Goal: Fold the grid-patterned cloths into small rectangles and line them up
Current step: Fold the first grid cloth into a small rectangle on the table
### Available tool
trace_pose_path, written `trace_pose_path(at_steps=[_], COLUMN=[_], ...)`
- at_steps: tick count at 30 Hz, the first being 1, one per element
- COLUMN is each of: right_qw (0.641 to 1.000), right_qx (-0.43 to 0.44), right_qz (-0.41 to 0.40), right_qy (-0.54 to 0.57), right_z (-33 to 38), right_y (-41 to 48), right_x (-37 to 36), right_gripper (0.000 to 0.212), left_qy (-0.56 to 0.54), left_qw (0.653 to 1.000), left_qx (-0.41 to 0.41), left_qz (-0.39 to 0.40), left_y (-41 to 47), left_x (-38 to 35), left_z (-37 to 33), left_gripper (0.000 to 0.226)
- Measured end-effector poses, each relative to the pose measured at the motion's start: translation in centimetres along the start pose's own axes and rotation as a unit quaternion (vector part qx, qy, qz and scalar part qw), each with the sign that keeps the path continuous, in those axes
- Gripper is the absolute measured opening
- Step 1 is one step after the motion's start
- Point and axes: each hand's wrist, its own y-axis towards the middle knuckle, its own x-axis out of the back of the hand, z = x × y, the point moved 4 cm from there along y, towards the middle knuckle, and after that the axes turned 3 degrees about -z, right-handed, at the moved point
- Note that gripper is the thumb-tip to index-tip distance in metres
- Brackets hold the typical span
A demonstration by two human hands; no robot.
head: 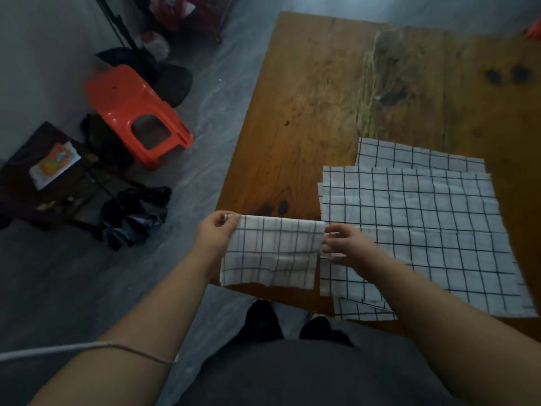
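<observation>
Left hand (pixel 215 232) and right hand (pixel 342 244) pinch the top corners of a limp, light, white black-gridded cloth (pixel 272 253) hanging just left of the unfolded stack (pixel 424 224).

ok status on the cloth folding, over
Left hand and right hand pinch top corners of folded cloth. Flat cloth pile lies on table. Nothing blocking.

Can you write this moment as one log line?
step: folding | left hand: pinches folded cloth | right hand: pinches its other end | stack of cloths: flat on table
</observation>
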Motion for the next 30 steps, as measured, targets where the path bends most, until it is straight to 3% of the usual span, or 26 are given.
trace_pose_path(at_steps=[2, 5, 7, 9, 11, 13, 15, 18, 20, 26, 30], right_qw=[0.997, 0.993, 0.990, 0.981, 0.939, 0.881, 0.831, 0.787, 0.790, 0.781, 0.801], right_qx=[-0.017, -0.012, -0.013, 0.020, 0.103, 0.185, 0.208, 0.173, 0.145, 0.137, 0.138], right_qz=[-0.040, -0.106, -0.139, -0.171, -0.210, -0.199, -0.171, -0.161, -0.143, -0.136, -0.162], right_qy=[0.071, 0.050, -0.006, -0.093, -0.253, -0.387, -0.486, -0.570, -0.579, -0.594, -0.560], right_z=[-1.4, -2.5, -2.7, -2.2, -0.9, 0.4, 0.9, 0.2, -0.8, -2.1, -0.3], right_y=[0.5, 0.3, 0.1, -0.1, -0.3, 0.0, 0.9, 2.7, 3.3, 3.3, 4.0], right_x=[-1.1, -3.4, -5.0, -6.1, -7.1, -8.7, -10.4, -12.1, -13.0, -13.1, -12.6], right_gripper=[0.042, 0.045, 0.041, 0.038, 0.044, 0.051, 0.062, 0.071, 0.072, 0.069, 0.065], left_qy=[0.010, -0.016, -0.002, 0.029, 0.148, 0.329, 0.439, 0.550, 0.587, 0.607, 0.618], left_qw=[1.000, 0.998, 0.997, 0.996, 0.988, 0.917, 0.809, 0.703, 0.678, 0.648, 0.632], left_qx=[0.023, 0.065, 0.070, 0.053, -0.029, -0.223, -0.373, -0.382, -0.362, -0.376, -0.380], left_qz=[0.009, 0.020, 0.040, 0.058, 0.038, 0.023, 0.116, 0.241, 0.255, 0.266, 0.271], left_y=[1.8, 4.2, 5.4, 6.5, 6.8, 6.5, 5.5, 5.2, 5.8, 6.6, 6.8], left_x=[-0.1, -0.3, -0.3, -0.5, -0.1, -0.5, -2.5, -4.7, -4.9, -4.4, -4.1], left_z=[1.3, 2.8, 3.2, 3.1, 2.1, 0.8, 1.1, 4.4, 5.9, 6.4, 5.9], left_gripper=[0.012, 0.008, 0.006, 0.019, 0.039, 0.050, 0.061, 0.073, 0.074, 0.073, 0.075])
